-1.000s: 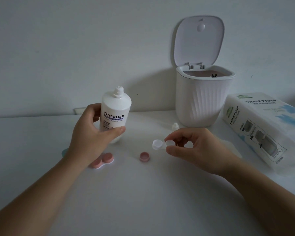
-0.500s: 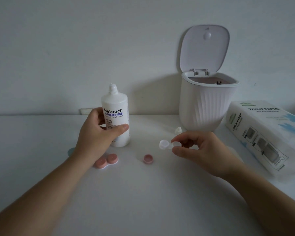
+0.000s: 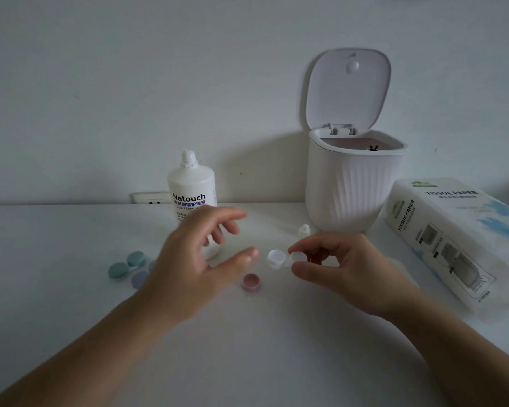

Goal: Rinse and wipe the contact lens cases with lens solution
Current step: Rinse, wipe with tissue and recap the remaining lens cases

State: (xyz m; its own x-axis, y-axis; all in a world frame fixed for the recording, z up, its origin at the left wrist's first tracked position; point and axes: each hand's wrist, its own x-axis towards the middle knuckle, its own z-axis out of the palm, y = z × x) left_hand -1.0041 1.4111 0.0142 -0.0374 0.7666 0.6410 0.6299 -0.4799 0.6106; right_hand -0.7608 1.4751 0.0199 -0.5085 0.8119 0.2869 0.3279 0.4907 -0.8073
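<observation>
The white Natouch lens solution bottle (image 3: 192,186) stands uncapped on the white table (image 3: 247,362), behind my left hand (image 3: 197,259). That hand hovers with fingers spread and holds nothing. My right hand (image 3: 344,265) pinches an uncapped white lens case (image 3: 278,257) just above the table. A loose pink cap (image 3: 251,281) lies below the case. A green lens case (image 3: 126,264) and a purple one (image 3: 140,279), partly hidden by my left wrist, lie at the left. The pink lens case is hidden behind my left hand.
A white ribbed bin (image 3: 353,183) with its lid raised stands at the back right. A pack of tissue paper (image 3: 459,239) lies right of it. The small white bottle cap (image 3: 304,230) sits before the bin. A wall socket (image 3: 150,198) is behind the bottle.
My left hand set the bottle down upright, let go of it and moved right toward the white case. The right hand kept holding the case almost still.
</observation>
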